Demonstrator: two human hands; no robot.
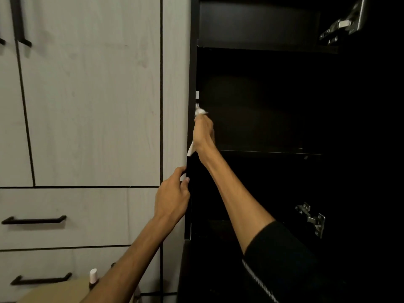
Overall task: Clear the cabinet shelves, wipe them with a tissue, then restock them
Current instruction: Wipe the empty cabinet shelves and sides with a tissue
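Dark cabinet [262,119] interior, pale doors at nine o'clock; right hand [204,132] clutches tissue [200,110], left hand [172,197] grips the edge.

Cabinet interior [273,110] is basically pitch black, so shelf contents can't be made out. Most of the tissue [200,111] is buried in the right hand [204,132]. Small bottle [93,277] is half behind the left forearm.
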